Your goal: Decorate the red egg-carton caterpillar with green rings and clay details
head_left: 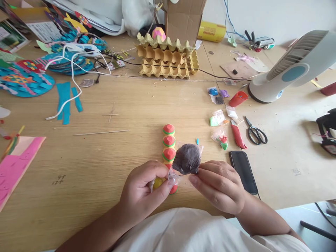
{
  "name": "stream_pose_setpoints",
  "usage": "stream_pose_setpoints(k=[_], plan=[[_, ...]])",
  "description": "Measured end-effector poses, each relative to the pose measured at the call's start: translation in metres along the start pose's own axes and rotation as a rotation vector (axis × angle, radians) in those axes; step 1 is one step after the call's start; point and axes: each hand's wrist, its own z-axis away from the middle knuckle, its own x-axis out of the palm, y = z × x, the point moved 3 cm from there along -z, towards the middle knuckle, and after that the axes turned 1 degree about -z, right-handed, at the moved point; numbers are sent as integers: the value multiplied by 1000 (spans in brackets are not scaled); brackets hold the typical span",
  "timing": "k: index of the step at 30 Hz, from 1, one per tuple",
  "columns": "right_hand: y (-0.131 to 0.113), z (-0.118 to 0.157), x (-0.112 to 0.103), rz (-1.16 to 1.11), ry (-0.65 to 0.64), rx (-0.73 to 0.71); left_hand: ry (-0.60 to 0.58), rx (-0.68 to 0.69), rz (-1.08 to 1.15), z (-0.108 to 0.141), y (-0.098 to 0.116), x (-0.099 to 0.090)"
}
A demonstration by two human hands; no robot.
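Both hands are up over the table edge, the left hand point(147, 189) pinching one end of a clear wrapper and the right hand point(217, 185) gripping the other, with a dark lump of clay point(187, 159) sitting between the fingertips, apparently half out of its bag. Just beyond the left hand runs a row of red-and-green clay pieces point(168, 147), already shaped; the dark lump looks unworked. A phone point(243, 171) lies beside the right hand.

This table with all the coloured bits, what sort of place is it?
Probably a craft workspace. Both hands hold a clear bag of dark clay beside stacked red-and-green clay pieces; scissors and egg cartons lie on the wooden table.
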Motion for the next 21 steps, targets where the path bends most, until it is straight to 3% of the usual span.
stream_pose_setpoints(k=[5, 8, 13, 17, 19, 21], plan=[[5, 7, 8, -62, 52, 77, 2, 11, 2, -1, 0, 1], [15, 9, 14, -221, 107, 290, 13, 10, 28, -1, -3, 1], [41, 13, 13, -431, 89, 725, 73, 0, -10, -1, -7, -3], [90, 19, 8, -564, 81, 1035, 90, -31, -19, 3, -10, -5], [128, 19, 9, -651, 108, 1167, 99, -86, -10, 5, -13, -3], [173, 17, 11, -651, 226, 1290, 163, -133, 9, 8, -14, -1]])
